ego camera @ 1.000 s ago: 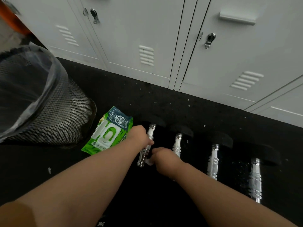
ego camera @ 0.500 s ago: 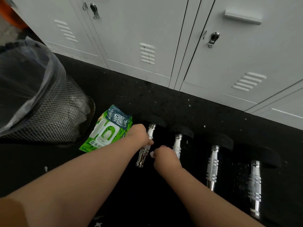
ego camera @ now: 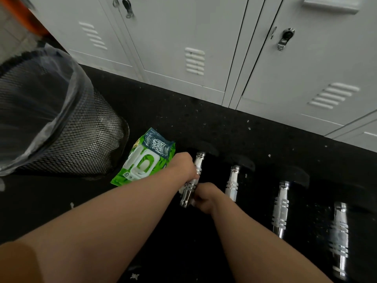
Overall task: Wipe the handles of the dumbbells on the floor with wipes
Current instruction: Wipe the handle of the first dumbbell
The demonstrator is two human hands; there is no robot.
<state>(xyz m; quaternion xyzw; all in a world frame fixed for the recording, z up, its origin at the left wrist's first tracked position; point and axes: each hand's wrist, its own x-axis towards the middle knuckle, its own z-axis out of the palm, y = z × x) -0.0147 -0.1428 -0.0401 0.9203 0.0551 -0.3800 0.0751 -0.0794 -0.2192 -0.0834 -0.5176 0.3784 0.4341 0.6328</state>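
Step in hand: wiping first handle (ego camera: 189, 190), leftmost of four dumbbells lying in a row on dark floor (ego camera: 224, 123). Nearest: right hand (ego camera: 205, 198), fingers curled against lower part of that handle; wipe itself hardly visible, only a pale sliver at the knuckles, so grip on a wipe judged likely, not confirmed. Just beyond: left hand (ego camera: 184, 165), wrapped round upper part of same handle, steadying it. Remaining three handles, second (ego camera: 232, 183), third (ego camera: 281, 209) and fourth (ego camera: 339, 237), untouched to the right, well apart from both hands. Task judged early, one of four under way. Next move probably: finish rubbing lower end, then release with left and shift both hands across to second handle; steady hold needed to stop bar rolling. Compared with half a second ago: right hand lower on the handle, white scrap of wipe less exposed; left hand in the same place. Farther: green wipes pack (ego camera: 145, 158) flat on floor, beside left wrist; mesh bin (ego camera: 81, 139) with liner, left; grey lockers (ego camera: 183, 37) along the back.
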